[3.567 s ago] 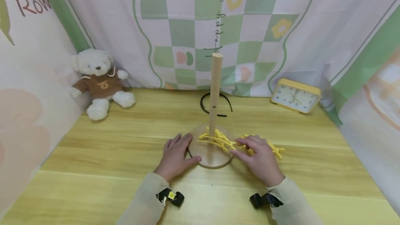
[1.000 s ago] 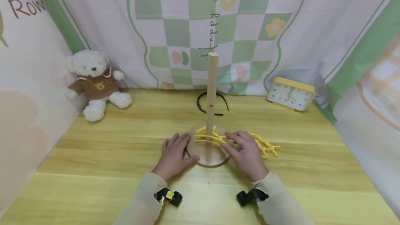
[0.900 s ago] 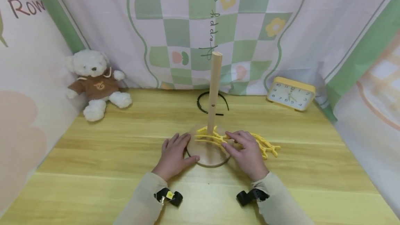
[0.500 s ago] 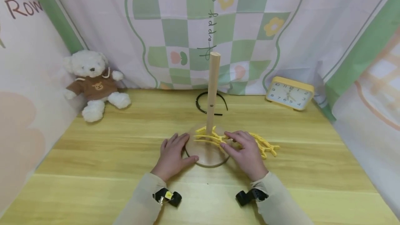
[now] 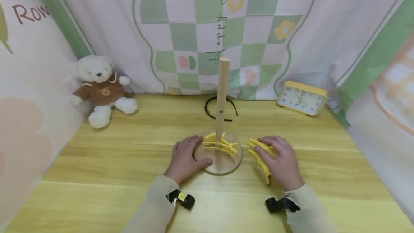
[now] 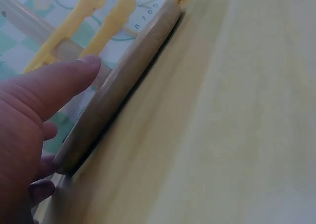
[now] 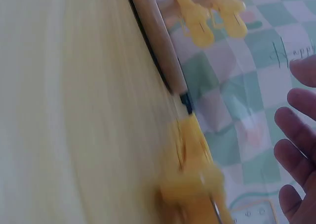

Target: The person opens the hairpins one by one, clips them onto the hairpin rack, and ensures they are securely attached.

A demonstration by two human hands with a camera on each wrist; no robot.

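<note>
A wooden stand has a round base [image 5: 226,166] and an upright post [image 5: 221,92]. Several thin, curved yellow plastic pieces with knobbed ends [image 5: 223,147] surround the foot of the post. My left hand [image 5: 185,159] is at the base's left rim, thumb extended over the top. In the left wrist view the fingers sit right at the wooden edge. My right hand [image 5: 281,159] is above more yellow plastic pieces [image 5: 260,164] on the table, right of the base, and covers part of them. Its fingers [image 7: 296,130] are spread and apart from the pieces in the right wrist view.
Behind the stand a black headband [image 5: 207,109] lies on the wooden table [image 5: 129,182]. A white teddy bear [image 5: 103,91] in a brown top sits at the back left. A yellow alarm clock [image 5: 302,98] stands at the back right. Printed curtains [image 5: 181,35] hang behind.
My right hand has left the yellow pieces on the base and moved right, to the loose pieces on the table. The left hand has stayed at the rim.
</note>
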